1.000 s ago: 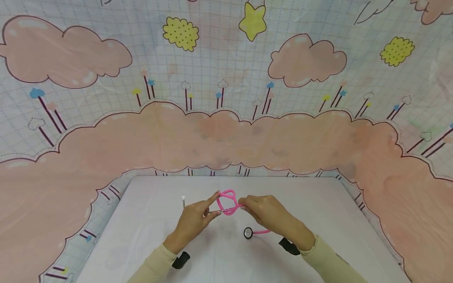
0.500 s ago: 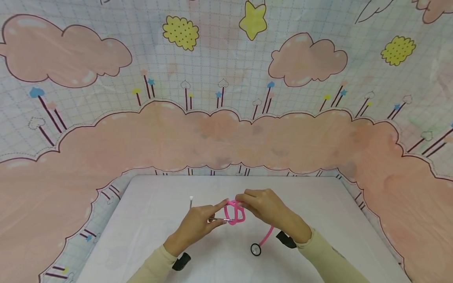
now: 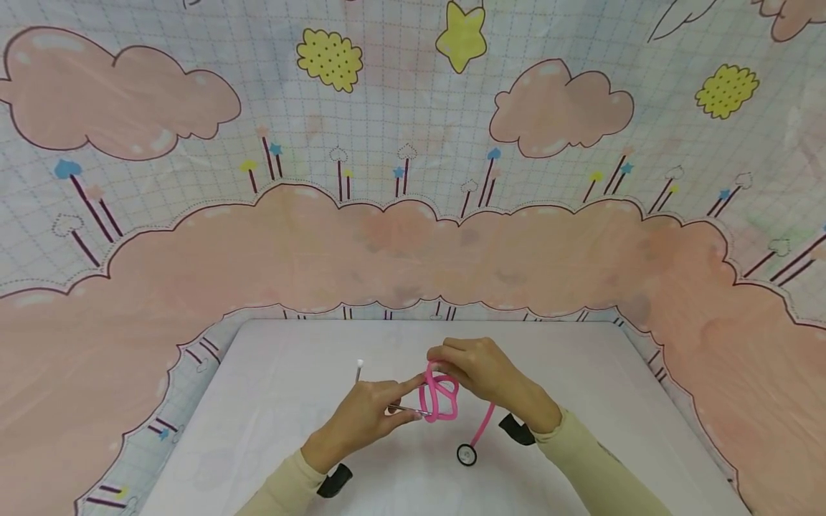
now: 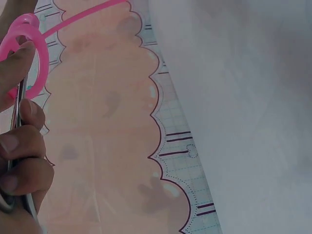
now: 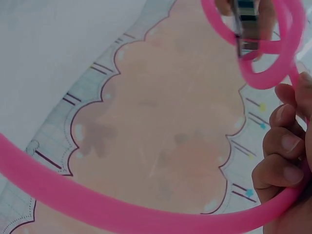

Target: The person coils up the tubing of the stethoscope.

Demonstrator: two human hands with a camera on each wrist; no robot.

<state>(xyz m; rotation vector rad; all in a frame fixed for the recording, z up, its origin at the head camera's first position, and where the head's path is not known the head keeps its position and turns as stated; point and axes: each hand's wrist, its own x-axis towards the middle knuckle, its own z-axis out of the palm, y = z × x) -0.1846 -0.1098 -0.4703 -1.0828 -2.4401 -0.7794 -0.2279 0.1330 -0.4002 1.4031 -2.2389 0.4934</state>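
A stethoscope with pink tubing [image 3: 455, 403] is held above the table between both hands. My left hand [image 3: 361, 417] grips its metal ear tubes [image 4: 20, 100]; a white ear tip [image 3: 359, 363] sticks up behind that hand. Several pink loops of tubing stand just beyond the left fingertips, and in the left wrist view one finger lies against a loop [image 4: 44, 63]. My right hand [image 3: 487, 374] pinches the tubing at the top of these loops. Below it hangs the round, black-rimmed chest piece [image 3: 467, 455]. In the right wrist view, the tubing [image 5: 122, 209] runs through the curled right fingers [image 5: 285, 141].
A white-covered table [image 3: 258, 401] lies under the hands. Behind it rises a patterned cloth [image 3: 413, 251] with clouds and stars. Black wrist pieces [image 3: 334, 481] show beneath both forearms.
My right hand has moved up and slightly left, bringing tubing round into further loops. The left hand has shifted a little right. The chest piece has swung lower.
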